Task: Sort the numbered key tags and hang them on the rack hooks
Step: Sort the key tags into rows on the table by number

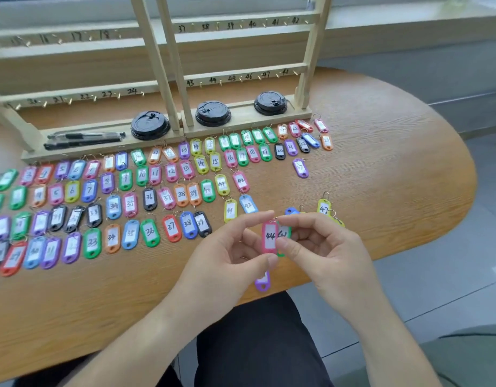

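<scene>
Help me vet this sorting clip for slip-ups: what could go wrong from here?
1. The left hand pinches the pink tag 44 over the green tag in the right hand, half hiding its number; it could be misread.
2. The purple tag seems to lie near the edge of the table under the hands; a wrist may knock it off.

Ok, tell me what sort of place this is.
Likely an office or workroom: a wooden table by a window ledge, wooden racks with numbered hooks standing on it, and rows of numbered key tags laid out in front.
</scene>
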